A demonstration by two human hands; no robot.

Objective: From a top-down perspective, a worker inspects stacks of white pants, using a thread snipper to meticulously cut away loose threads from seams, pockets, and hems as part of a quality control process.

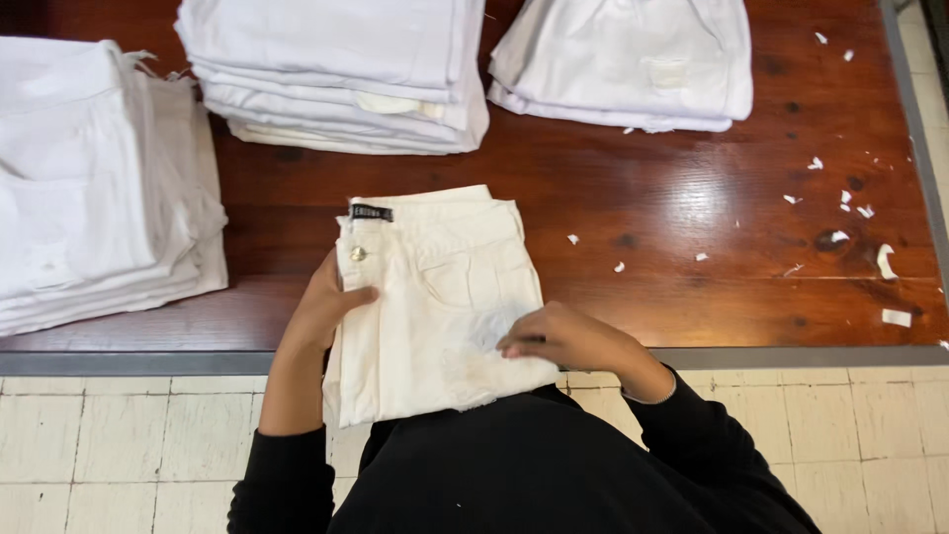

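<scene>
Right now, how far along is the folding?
Done: three stacks of folded white garments lie on the wooden table. In hand: cream trousers at the table edge, left hand gripping the waistband side, right hand pressing flat. Left: no unfolded pieces are in view.

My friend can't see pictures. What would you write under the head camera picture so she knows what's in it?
A person in black sleeves holds a folded pair of white jeans at the edge of a dark wooden table, left hand gripping the waistband side, right hand flat on the lower part. Three stacks of folded white clothes sit behind, and small white scraps dot the table's right side.
</scene>
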